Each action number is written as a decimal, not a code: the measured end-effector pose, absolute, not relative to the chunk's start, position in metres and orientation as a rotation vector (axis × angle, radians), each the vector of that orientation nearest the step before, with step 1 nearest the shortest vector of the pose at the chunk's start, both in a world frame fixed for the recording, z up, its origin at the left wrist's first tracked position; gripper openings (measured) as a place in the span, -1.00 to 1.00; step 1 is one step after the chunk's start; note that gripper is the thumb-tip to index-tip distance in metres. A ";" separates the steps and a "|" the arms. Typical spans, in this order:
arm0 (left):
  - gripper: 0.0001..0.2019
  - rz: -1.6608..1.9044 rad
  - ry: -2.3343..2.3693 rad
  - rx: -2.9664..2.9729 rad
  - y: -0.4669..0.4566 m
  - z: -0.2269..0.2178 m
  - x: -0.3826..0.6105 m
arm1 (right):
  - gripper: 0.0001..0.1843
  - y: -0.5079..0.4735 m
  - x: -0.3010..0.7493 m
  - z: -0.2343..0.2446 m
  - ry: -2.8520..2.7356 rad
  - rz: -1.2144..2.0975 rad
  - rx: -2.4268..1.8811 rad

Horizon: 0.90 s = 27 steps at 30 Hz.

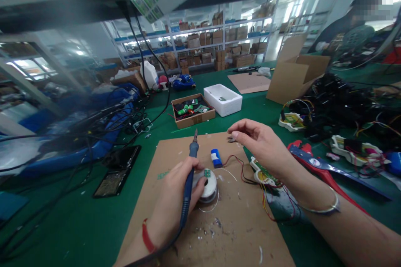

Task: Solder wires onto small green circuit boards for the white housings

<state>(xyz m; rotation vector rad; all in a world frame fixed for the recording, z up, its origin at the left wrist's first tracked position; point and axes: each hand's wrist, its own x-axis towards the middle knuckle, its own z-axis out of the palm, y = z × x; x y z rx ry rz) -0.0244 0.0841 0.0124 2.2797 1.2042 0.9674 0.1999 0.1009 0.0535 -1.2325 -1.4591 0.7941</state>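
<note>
A soldering iron (189, 175) lies across my left hand (175, 192), which is closed with the iron's tip pointing up and away. The fingers of that hand also touch a white-topped solder spool (209, 190), and a small green circuit board (207, 172) rests on top of it. My right hand (255, 139) is raised over the far right of the cardboard, its thumb and forefinger pinched. At its fingertips shows a small grey metal piece (231, 139), whose kind I cannot make out. Between the hands sits a blue battery pack (216, 157), wired to a white-framed circuit board (265, 175).
Beneath the work is a cardboard sheet (241, 233). Behind it stand a box of parts (196, 122) and a white foam box (230, 106). Red-handled cutters (322, 167) lie at right. A black tray (109, 182) lies left. Another person (338, 29) is far right.
</note>
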 end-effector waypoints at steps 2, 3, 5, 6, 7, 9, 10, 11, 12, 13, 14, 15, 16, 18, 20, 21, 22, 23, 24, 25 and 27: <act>-0.78 0.999 1.221 2.269 0.084 0.011 -0.024 | -0.81 0.102 0.205 0.055 -1.449 0.748 -1.236; -0.79 1.021 1.225 2.267 0.083 0.010 -0.024 | -0.82 0.103 0.208 0.056 -1.449 0.719 -1.238; -0.80 1.084 1.228 2.265 0.083 0.007 -0.023 | -0.84 0.104 0.215 0.061 -1.486 0.658 -1.267; -0.80 1.126 1.227 2.267 0.082 0.006 -0.022 | -0.84 0.105 0.218 0.063 -1.532 0.635 -1.300; -0.80 1.174 1.222 2.269 0.082 0.004 -0.021 | -0.84 0.105 0.221 0.066 -1.595 0.624 -1.340; -0.78 1.282 1.205 2.271 0.081 0.001 -0.021 | -0.83 0.104 0.227 0.070 -1.745 0.644 -1.420; -0.77 1.331 1.189 2.273 0.080 0.000 -0.022 | -0.83 0.103 0.231 0.070 -1.820 0.661 -1.452; -0.76 1.369 1.170 2.280 0.079 -0.002 -0.023 | -0.82 0.102 0.235 0.069 -1.891 0.670 -1.486; -0.76 1.396 1.153 2.286 0.078 -0.003 -0.024 | -0.81 0.100 0.239 0.067 -1.959 0.658 -1.527; -0.76 1.411 1.140 2.293 0.078 -0.004 -0.025 | -0.81 0.098 0.245 0.064 -2.024 0.629 -1.578; -0.76 1.417 1.133 2.298 0.077 -0.005 -0.026 | -0.80 0.094 0.251 0.060 -2.080 0.591 -1.635; -0.76 1.416 1.128 2.299 0.076 -0.005 -0.027 | -0.79 0.090 0.257 0.056 -2.126 0.545 -1.695; -0.77 1.414 1.124 2.298 0.075 -0.006 -0.028 | -0.79 0.085 0.263 0.053 -2.162 0.515 -1.735; -0.78 1.412 1.113 2.297 0.074 -0.006 -0.028 | -0.78 0.074 0.274 0.046 -2.244 0.506 -1.731; -0.80 1.407 1.087 2.308 0.073 -0.007 -0.027 | -0.75 0.063 0.280 0.043 -2.342 0.592 -1.616; -0.80 1.406 1.073 2.316 0.073 -0.007 -0.026 | -0.74 0.059 0.281 0.043 -2.378 0.647 -1.556; -0.80 1.405 1.060 2.325 0.073 -0.007 -0.025 | -0.73 0.055 0.281 0.042 -2.396 0.690 -1.513; -0.80 1.403 1.050 2.334 0.073 -0.007 -0.025 | -0.71 0.052 0.281 0.042 -2.397 0.712 -1.496; -0.80 1.402 1.045 2.340 0.073 -0.007 -0.025 | -0.68 0.050 0.279 0.042 -2.394 0.714 -1.495; -0.81 1.402 1.046 2.344 0.073 -0.006 -0.024 | -0.64 0.049 0.277 0.042 -2.394 0.704 -1.500; -0.81 1.402 1.056 2.347 0.073 -0.006 -0.025 | -0.62 0.049 0.272 0.040 -2.420 0.675 -1.496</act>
